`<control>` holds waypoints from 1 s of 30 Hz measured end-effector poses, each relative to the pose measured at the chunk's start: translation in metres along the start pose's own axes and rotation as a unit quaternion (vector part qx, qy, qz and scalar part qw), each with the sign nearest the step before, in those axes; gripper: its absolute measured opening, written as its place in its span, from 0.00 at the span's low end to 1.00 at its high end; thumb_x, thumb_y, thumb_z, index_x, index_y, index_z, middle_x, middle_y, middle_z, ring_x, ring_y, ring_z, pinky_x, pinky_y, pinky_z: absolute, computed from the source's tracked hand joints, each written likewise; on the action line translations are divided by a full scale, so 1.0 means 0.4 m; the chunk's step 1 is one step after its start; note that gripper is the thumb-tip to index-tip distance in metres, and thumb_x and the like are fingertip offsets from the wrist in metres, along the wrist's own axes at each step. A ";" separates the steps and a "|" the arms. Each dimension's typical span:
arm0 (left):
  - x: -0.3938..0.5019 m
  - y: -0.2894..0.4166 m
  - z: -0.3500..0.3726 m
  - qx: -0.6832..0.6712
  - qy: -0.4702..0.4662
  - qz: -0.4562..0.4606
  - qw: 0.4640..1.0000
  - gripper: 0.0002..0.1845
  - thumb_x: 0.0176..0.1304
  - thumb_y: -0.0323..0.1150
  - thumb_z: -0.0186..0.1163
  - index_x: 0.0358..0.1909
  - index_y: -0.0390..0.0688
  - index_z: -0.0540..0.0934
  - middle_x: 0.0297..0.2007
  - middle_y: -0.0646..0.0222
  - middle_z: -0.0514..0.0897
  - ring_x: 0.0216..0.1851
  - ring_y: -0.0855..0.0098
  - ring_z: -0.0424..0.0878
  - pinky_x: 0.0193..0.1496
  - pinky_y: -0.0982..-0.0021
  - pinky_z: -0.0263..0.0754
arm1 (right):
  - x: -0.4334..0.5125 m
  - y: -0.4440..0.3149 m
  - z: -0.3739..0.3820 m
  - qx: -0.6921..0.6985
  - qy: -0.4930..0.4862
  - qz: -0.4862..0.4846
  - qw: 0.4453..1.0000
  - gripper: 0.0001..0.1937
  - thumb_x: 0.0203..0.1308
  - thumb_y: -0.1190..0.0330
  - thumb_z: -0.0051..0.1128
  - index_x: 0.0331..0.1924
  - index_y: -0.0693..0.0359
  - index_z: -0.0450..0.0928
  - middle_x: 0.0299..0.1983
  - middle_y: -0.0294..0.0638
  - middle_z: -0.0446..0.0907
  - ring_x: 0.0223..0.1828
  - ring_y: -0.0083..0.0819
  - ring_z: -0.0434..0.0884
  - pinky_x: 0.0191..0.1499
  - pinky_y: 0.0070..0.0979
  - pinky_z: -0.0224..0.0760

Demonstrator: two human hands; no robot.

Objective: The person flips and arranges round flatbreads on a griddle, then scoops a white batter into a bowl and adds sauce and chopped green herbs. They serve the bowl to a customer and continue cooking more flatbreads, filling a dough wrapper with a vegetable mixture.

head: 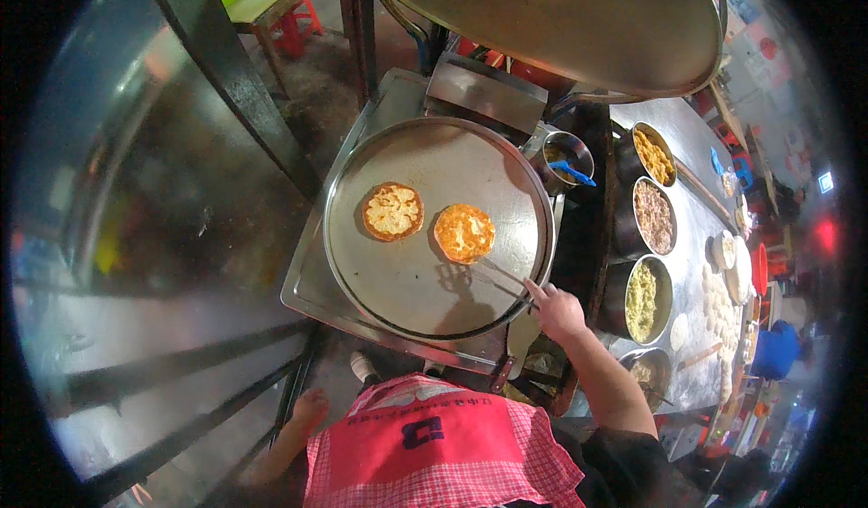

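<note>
On a large round metal griddle lie two round browned flatbreads. The left flatbread is pale yellow on top with a brown rim. The right flatbread is more golden orange. My right hand grips a pair of thin metal tongs, whose far ends touch or nearly touch the lower edge of the right flatbread. Away from the griddle, at the lower left beside the apron, my left hand hangs low with its fingers partly curled; whether they are fully closed is unclear, and no object shows in it.
A big round metal lid is raised behind the griddle. Right of it stand a metal pot with a blue-handled brush, several bowls of fillings, and a worktop with dough pieces and a rolling pin. A metal post rises at left.
</note>
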State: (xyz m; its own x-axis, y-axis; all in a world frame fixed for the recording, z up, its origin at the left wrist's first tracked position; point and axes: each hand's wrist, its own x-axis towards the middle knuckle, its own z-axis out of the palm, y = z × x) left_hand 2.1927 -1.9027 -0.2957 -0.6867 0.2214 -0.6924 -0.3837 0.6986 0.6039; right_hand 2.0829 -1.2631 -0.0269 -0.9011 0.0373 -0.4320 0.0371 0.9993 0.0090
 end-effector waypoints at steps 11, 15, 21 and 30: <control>-0.043 -0.003 -0.064 -0.225 0.020 -0.156 0.962 0.14 0.62 0.32 0.55 0.49 0.41 0.76 0.36 0.64 0.82 0.29 0.68 0.80 0.30 0.66 0.75 | 0.165 -0.341 0.056 0.763 -0.191 0.121 0.606 0.12 0.68 0.64 0.50 0.49 0.63 0.69 0.33 0.39 0.79 0.26 0.22 0.75 0.26 0.21 0.69; -0.058 -0.086 -0.042 -0.443 -0.011 -0.051 0.895 0.12 0.63 0.34 0.54 0.46 0.41 0.77 0.43 0.61 0.82 0.32 0.66 0.82 0.33 0.63 0.76 | 0.327 -0.417 0.055 0.790 -0.110 0.093 0.595 0.11 0.69 0.63 0.47 0.46 0.63 0.69 0.34 0.42 0.80 0.26 0.23 0.76 0.25 0.20 0.69; -0.074 -0.186 -0.023 -0.409 -0.032 -0.129 0.903 0.15 0.62 0.39 0.56 0.47 0.43 0.78 0.47 0.61 0.81 0.37 0.62 0.83 0.37 0.62 0.78 | 0.280 -0.345 -0.085 0.157 0.164 -0.045 0.973 0.22 0.64 0.68 0.50 0.62 0.58 0.65 0.38 0.48 0.81 0.33 0.40 0.83 0.35 0.34 0.76; -0.050 -0.280 0.005 -0.035 0.088 -0.041 0.995 0.18 0.56 0.40 0.62 0.46 0.43 0.79 0.37 0.61 0.83 0.33 0.63 0.83 0.33 0.63 0.78 | 0.149 -0.352 -0.118 -0.093 0.012 -0.122 0.988 0.36 0.54 0.75 0.52 0.70 0.52 0.57 0.42 0.44 0.78 0.41 0.40 0.83 0.42 0.35 0.78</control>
State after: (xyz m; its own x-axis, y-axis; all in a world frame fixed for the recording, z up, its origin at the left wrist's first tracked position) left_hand 2.2507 -1.9839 -0.3504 -0.7471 0.0385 -0.6636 -0.4805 0.6586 0.5792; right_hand 2.0036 -1.4011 -0.0112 -0.8834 -0.2066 -0.4206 -0.2605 0.9626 0.0742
